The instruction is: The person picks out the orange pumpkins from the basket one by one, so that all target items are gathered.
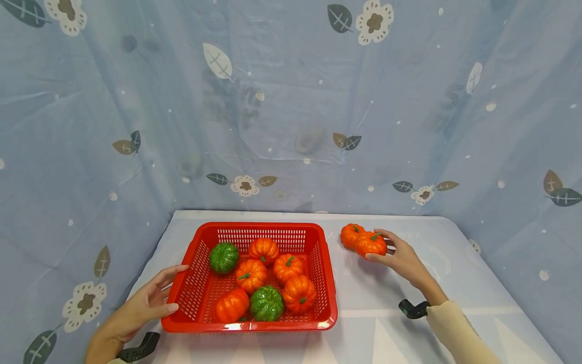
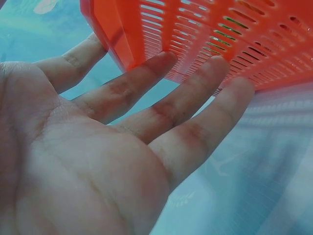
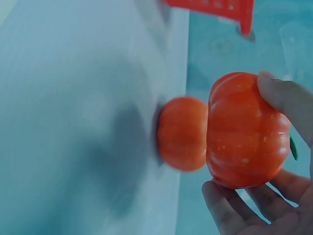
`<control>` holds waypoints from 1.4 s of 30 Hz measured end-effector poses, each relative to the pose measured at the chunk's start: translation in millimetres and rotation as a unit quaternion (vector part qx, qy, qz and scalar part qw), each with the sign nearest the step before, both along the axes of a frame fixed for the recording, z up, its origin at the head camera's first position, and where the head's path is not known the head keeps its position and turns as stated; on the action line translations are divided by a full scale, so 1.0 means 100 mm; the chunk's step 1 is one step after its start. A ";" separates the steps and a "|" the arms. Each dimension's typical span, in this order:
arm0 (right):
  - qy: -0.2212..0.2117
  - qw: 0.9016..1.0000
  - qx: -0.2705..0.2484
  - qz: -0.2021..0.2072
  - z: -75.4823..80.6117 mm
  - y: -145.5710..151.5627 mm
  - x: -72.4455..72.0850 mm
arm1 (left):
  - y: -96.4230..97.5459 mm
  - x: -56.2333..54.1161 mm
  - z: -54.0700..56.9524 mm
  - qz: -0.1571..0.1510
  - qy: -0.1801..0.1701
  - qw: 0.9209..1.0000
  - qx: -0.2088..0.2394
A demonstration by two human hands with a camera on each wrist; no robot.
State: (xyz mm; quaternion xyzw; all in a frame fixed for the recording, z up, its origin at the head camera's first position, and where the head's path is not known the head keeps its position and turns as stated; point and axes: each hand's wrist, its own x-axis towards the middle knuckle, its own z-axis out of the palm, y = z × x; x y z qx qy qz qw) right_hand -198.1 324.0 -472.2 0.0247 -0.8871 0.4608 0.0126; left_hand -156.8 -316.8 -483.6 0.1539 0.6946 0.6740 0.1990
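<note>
My right hand [image 1: 402,260] pinches a small orange pumpkin [image 1: 371,245] between thumb and fingers. In the right wrist view this pumpkin [image 3: 247,132] has a green stem, and its shadow falls on the table. Just behind it sits a second orange pumpkin [image 3: 181,134], lying on the tabletop. At the left side of a red plastic basket [image 1: 247,326], my left hand [image 1: 141,306] touches the wall with spread, fairly straight fingers. The left wrist view has its fingertips against the slotted basket wall [image 2: 195,29]. Inside are several orange pumpkins [image 1: 251,276] and two green ones [image 1: 267,303].
The basket stands left of centre on a pale patterned table [image 1: 364,323]. Blue curtain [image 1: 291,111] with flowers and leaves hangs behind the table and along both sides. A black wrist device [image 1: 413,308] sits below my right wrist, another [image 1: 140,348] below my left.
</note>
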 end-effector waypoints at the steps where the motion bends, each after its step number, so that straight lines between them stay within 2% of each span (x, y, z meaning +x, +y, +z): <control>1: -0.003 1.000 0.000 -0.004 -0.03 0.04 0.00 | 0.00 0.00 0.00 0.000 0.002 1.000 0.000; 9: -0.017 0.999 0.017 -0.040 -0.20 0.29 -0.08 | -0.01 -0.02 -0.02 -0.006 0.005 1.000 0.006; 19: -0.024 0.997 0.049 -0.060 -0.35 0.37 -0.24 | -0.01 0.00 -0.01 0.007 -0.002 1.000 -0.008; 24: -0.022 0.995 0.061 -0.073 -0.37 0.40 -0.33 | 0.00 0.00 -0.02 0.003 0.000 1.000 -0.007; 33: -0.047 0.992 0.063 -0.097 -0.40 0.43 -0.41 | -0.01 0.01 -0.03 0.006 -0.005 1.000 -0.006; 42: -0.032 0.993 0.069 -0.088 -0.36 0.43 -0.41 | 0.01 0.00 -0.01 0.006 -0.009 1.000 -0.002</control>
